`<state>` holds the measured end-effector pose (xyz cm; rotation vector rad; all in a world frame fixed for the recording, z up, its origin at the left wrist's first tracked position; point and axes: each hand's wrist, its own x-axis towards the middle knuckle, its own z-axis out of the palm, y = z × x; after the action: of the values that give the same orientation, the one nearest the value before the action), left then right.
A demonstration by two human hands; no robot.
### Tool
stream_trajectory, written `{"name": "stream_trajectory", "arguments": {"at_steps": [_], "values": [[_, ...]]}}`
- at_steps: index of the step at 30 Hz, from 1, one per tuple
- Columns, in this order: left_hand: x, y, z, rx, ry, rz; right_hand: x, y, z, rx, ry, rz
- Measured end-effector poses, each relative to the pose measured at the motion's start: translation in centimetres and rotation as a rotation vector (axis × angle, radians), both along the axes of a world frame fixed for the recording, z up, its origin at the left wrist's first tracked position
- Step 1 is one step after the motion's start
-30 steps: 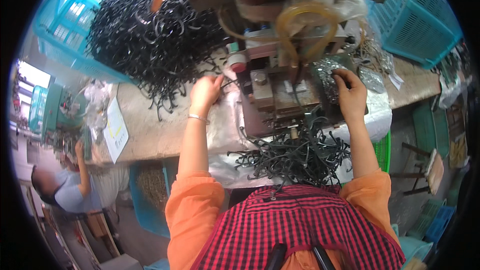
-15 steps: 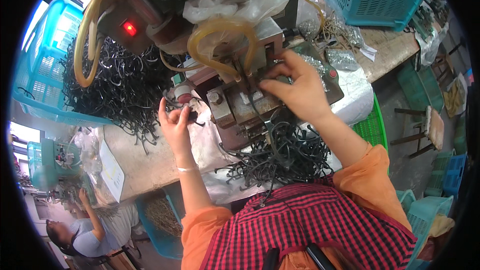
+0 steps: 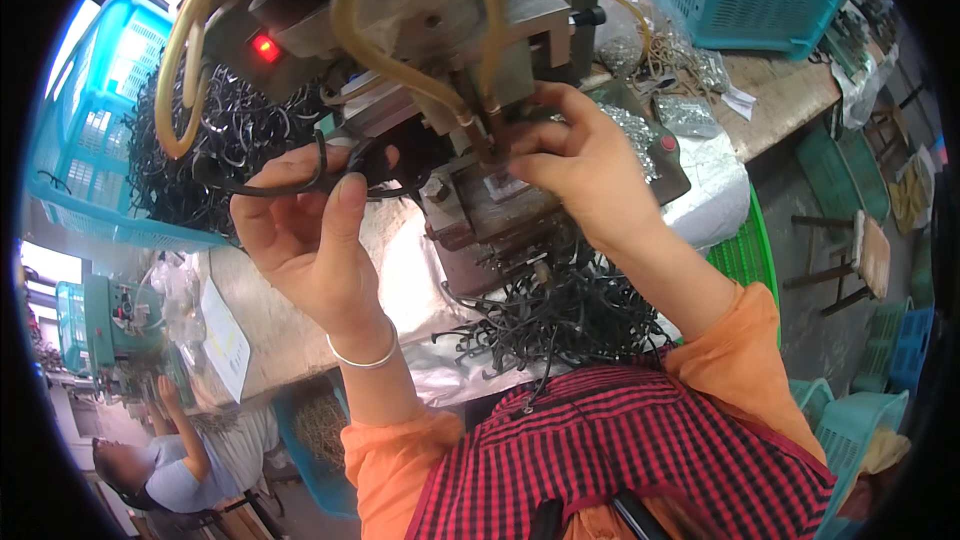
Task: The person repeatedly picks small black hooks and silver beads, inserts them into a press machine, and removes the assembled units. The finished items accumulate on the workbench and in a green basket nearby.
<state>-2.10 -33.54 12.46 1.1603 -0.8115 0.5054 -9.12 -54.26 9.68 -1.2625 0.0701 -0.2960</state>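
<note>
My left hand (image 3: 315, 240) is closed on a black eyeglass frame (image 3: 262, 188), its thin curved arms reaching out past my fingers. The frame's far end lies against the left side of a bench press machine (image 3: 490, 202). At the machine's narrow working tip my right hand (image 3: 590, 165) is pinched, thumb and finger close together over the metal block. Whatever small thing sits between those fingertips is hidden. Below the block lies a heap of black frames (image 3: 560, 315), and a yellowish hose (image 3: 345, 15) loops above.
A blue basket (image 3: 80, 175) full of black curved pieces stands at the left. Bags of small shiny parts (image 3: 685, 115) and another blue basket (image 3: 760, 0) are at the back right. A person (image 3: 175, 470) works at a green machine (image 3: 120, 325) at the far left. A wooden stool (image 3: 860, 255) stands at the right.
My left hand has risen toward the machine and now holds the black frame up beside it. The machine's upper part and hose have shifted left. My right hand stays at the tip, its fingers drawn closer.
</note>
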Motion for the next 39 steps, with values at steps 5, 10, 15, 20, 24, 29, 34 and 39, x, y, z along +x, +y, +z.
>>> {"name": "stream_trajectory", "arguments": {"at_steps": [5,10,15,20,24,29,34,39], "values": [[-2.5,0.0,-1.2,0.221,-0.236,-0.043,-3.2,-1.0,0.8,-0.231,-0.067,0.032],[-4.2,-1.9,-2.2,0.663,-0.662,0.099,-2.4,-8.5,-9.8,-1.418,0.028,-0.609],[-4.0,-3.5,-2.9,0.728,-0.76,0.12,-1.8,-10.0,-10.9,-1.311,-0.046,-0.657],[-3.7,-3.6,-1.7,0.79,-0.726,0.056,-1.4,-9.6,-11.1,-1.266,0.03,-0.662],[-4.0,-3.1,-2.0,0.787,-0.701,0.055,-0.1,-8.3,-11.3,-1.452,0.05,-0.613],[-5.0,-3.1,-4.1,0.666,-0.587,0.104,-0.3,-8.8,-12.0,-1.42,0.018,-0.668],[-5.9,2.9,-6.8,0.417,-0.3,0.663,-1.0,-9.3,-11.7,-1.286,-0.073,-0.677],[4.0,4.8,-5.2,0.632,-0.239,0.906,-0.6,-8.4,-10.1,-1.085,-0.121,-0.61]]}}
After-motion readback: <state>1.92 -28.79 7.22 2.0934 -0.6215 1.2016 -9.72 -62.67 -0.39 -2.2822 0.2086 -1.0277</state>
